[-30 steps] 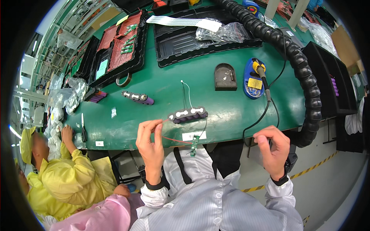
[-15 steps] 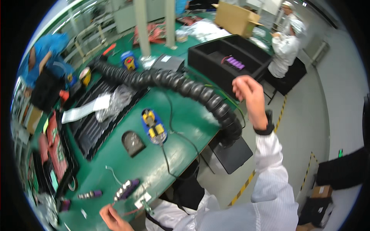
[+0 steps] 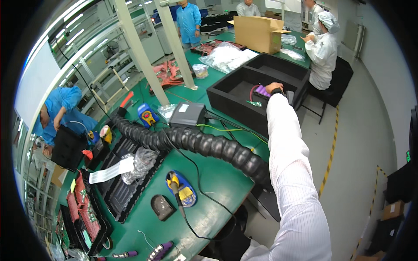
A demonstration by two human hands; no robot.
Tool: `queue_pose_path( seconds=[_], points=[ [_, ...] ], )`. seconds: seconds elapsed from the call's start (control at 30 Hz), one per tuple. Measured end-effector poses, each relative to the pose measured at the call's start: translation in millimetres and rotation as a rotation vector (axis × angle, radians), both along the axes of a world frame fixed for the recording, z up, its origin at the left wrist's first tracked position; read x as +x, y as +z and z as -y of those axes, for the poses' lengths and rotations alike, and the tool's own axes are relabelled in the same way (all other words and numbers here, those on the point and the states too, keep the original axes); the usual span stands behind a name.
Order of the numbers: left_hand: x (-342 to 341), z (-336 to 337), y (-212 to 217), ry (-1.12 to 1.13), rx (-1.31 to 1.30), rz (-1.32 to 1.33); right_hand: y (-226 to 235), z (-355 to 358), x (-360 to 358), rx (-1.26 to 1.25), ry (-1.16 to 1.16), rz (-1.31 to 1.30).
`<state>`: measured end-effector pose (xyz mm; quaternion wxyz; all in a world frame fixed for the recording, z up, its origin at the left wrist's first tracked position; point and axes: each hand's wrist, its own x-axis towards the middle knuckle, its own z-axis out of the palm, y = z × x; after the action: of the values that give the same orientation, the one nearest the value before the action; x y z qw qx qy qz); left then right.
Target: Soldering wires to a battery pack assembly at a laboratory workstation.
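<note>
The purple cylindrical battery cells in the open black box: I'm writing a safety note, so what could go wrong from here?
The right hand is at the purple cells, with a thin red wire and a green circuit board beside them: a careless lift might strain the wire. A black cord loops near the edge of the green table to a grey-handled soldering iron in a blue stand; a snag could tug it loose.

Covered, cropped or too small

The right hand (image 3: 274,87) covers part of a purple battery pack (image 3: 261,90) in the black box (image 3: 235,107); whether it grips is too small to tell. The white sleeve (image 3: 292,178) hides some of the box's wall. The lower edge crops another purple pack (image 3: 162,251) on the green desk (image 3: 220,185).
</note>
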<state>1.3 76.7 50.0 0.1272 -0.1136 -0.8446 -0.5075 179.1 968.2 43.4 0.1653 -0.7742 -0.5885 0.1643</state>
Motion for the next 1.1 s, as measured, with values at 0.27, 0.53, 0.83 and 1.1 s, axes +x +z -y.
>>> queue_pose_path(
  seconds=[0.27, 0.53, 0.83, 1.1],
  points=[
    [-1, 20, -20, 0.135, 0.007, 0.111, -3, -14, -12, -0.162, 0.232, 0.392],
    [-14, 34, -25, 0.081, 0.034, 0.094, 2, -14, -6, -0.052, 0.183, -0.069],
    [-19, 39, -20, 0.087, -0.065, 0.12, 71, 98, 15, 0.765, 0.508, -0.433],
    [-25, 37, -28, 0.115, 0.042, 0.176, 122, 168, 33, 0.917, 0.889, -0.844]
  ],
)
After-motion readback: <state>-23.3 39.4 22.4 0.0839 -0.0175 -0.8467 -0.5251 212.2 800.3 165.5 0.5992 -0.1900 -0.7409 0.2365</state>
